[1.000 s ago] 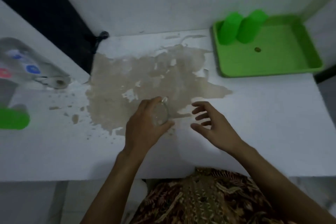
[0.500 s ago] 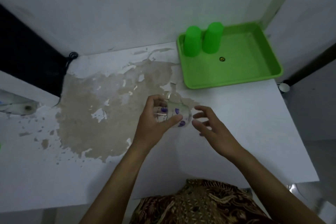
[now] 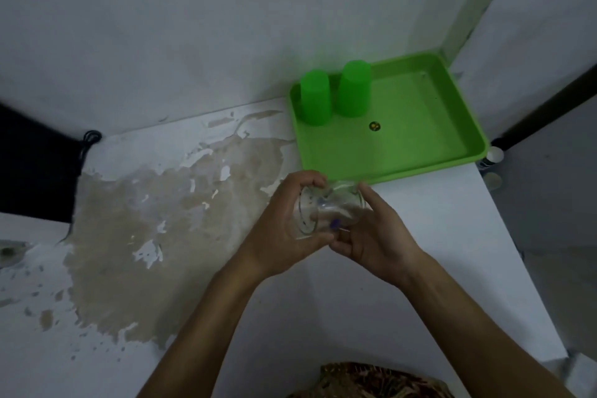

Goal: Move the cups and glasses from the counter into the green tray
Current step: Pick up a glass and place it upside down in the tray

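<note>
A clear glass (image 3: 329, 208) with small purple marks lies tilted on its side in the air, just in front of the green tray (image 3: 420, 152). My left hand (image 3: 284, 229) wraps it from the left, near its rim. My right hand (image 3: 374, 233) grips it from the right, thumb on top. Two green cups (image 3: 315, 100) (image 3: 353, 89) stand upside down in the tray's far left corner. A small round sticker marks the tray floor.
The white counter (image 3: 420, 268) has a large brown patch of peeled surface (image 3: 155, 236) on the left. A wall rises behind the tray. A dark opening sits at far left. The counter's right edge drops off beside the tray, with small round objects (image 3: 494, 155) below.
The glass has risen off the counter and travelled right toward the tray. My right hand, open before, has closed on it. The view has swung right.
</note>
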